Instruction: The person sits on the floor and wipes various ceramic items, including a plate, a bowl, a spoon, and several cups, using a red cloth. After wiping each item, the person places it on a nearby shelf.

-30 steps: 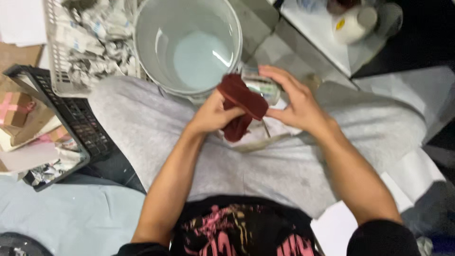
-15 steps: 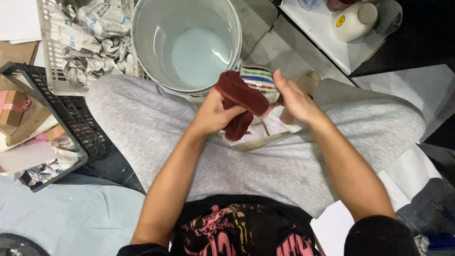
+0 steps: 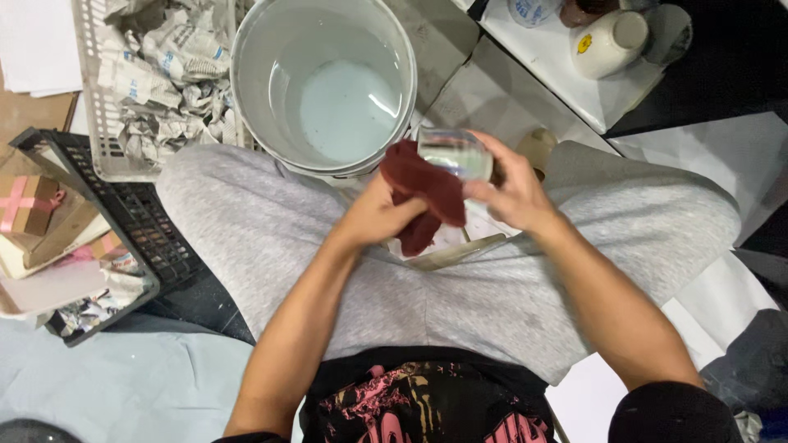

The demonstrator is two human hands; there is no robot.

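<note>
Seated person in light grey and black

Light grey sweatpants [image 3: 460,279] cover both legs, faintly speckled. A black T-shirt [image 3: 427,402] at the lower middle of the frame carries a pink and tan print, too foreshortened to make out. Short black sleeves; both forearms are bare, no rings apparent.

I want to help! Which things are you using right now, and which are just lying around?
In use:
left hand holding dark red cloth
right hand holding glass jar
bucket of water

Lying about:
basket of crumpled newspaper
black crate
white jug
</note>
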